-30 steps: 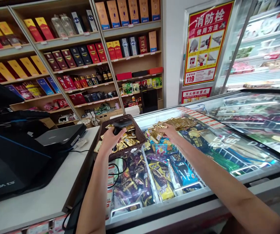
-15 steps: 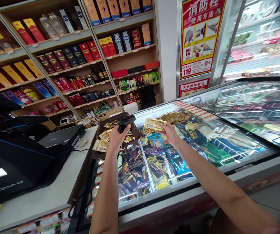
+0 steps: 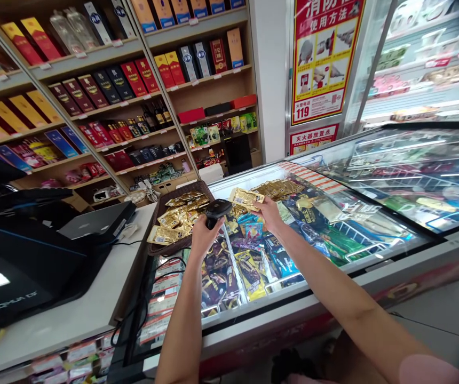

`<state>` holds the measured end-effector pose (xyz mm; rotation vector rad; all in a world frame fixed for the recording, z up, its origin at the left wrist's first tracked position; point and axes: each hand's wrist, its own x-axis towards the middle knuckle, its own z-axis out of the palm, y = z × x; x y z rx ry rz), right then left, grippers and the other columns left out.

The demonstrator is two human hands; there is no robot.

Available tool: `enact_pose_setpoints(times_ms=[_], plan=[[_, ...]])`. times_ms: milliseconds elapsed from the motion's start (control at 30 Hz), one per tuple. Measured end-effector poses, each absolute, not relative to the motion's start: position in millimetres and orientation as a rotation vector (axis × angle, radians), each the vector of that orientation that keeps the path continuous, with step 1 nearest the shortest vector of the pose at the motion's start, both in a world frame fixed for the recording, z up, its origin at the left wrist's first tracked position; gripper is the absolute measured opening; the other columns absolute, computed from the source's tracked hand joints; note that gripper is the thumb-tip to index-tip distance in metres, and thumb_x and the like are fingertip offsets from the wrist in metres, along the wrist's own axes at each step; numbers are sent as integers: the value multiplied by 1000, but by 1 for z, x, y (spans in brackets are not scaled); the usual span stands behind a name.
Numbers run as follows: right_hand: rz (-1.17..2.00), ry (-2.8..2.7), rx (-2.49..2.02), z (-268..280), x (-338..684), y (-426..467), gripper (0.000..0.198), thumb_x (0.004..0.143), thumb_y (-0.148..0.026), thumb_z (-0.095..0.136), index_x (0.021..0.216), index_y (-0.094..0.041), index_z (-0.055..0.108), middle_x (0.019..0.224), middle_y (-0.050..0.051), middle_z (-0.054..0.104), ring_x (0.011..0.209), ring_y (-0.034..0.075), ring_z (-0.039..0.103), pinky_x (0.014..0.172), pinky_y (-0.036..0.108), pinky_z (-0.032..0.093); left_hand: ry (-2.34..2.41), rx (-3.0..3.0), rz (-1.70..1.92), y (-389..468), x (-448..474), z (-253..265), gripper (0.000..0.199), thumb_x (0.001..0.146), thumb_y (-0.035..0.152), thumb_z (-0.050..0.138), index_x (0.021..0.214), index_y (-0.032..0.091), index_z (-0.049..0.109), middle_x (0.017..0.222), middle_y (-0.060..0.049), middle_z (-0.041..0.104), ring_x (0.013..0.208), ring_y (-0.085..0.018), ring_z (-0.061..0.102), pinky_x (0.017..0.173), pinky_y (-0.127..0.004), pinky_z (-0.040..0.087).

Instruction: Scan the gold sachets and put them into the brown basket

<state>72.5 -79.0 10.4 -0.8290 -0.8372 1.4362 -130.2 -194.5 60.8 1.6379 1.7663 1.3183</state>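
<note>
My left hand (image 3: 204, 236) is wrapped round the handle of a black barcode scanner (image 3: 218, 208), its head turned to the right. In my right hand (image 3: 268, 213) is a gold foil packet (image 3: 246, 199) with a printed label, pinched by its right end and held close to the scanner's head. Left of the scanner, a brown woven basket (image 3: 168, 249) holds several similar gold packets (image 3: 181, 216). More gold packets (image 3: 279, 188) lie in a row on the freezer's glass top, behind my right hand.
Below both hands is a glass-topped chest freezer (image 3: 253, 312) full of wrapped ice creams. A white counter (image 3: 73, 320) with a black checkout terminal (image 3: 33, 261) stands on the left. The scanner's black cable (image 3: 169, 261) curls over the freezer edge. Shelves (image 3: 105, 106) of boxes line the back wall.
The scanner has moved right, off the basket, and its head now sits beside the gold packet. My right hand still holds the packet, slightly further left. The camera view has shifted a little.
</note>
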Motion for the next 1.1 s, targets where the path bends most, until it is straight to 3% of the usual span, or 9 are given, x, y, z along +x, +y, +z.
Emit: enact_pose_setpoints(times_ms=[333, 667, 1100], plan=[[1400, -837, -856, 14, 76, -79, 24, 66, -27, 74, 85, -21, 62, 83, -1, 68, 86, 19, 67, 81, 40, 60, 1667, 1464, 1358, -195, -123, 54, 45, 75, 60, 71, 88, 18, 60, 56, 2, 58, 47, -13, 54, 46, -24, 40], [1380, -894, -874, 12, 71, -83, 31, 61, -34, 75, 85, -22, 60, 86, 1, 70, 91, 23, 67, 79, 40, 58, 1650, 1412, 1390, -214, -131, 44, 45, 77, 60, 69, 89, 18, 60, 56, 3, 57, 47, -14, 55, 47, -24, 40], [1363, -899, -880, 6, 73, -81, 31, 64, -35, 75, 88, -22, 61, 85, 0, 66, 89, 20, 65, 76, 36, 60, 1778, 1611, 1409, -218, -117, 40, 41, 76, 55, 70, 94, 19, 68, 72, -3, 63, 64, -20, 63, 58, -28, 46]])
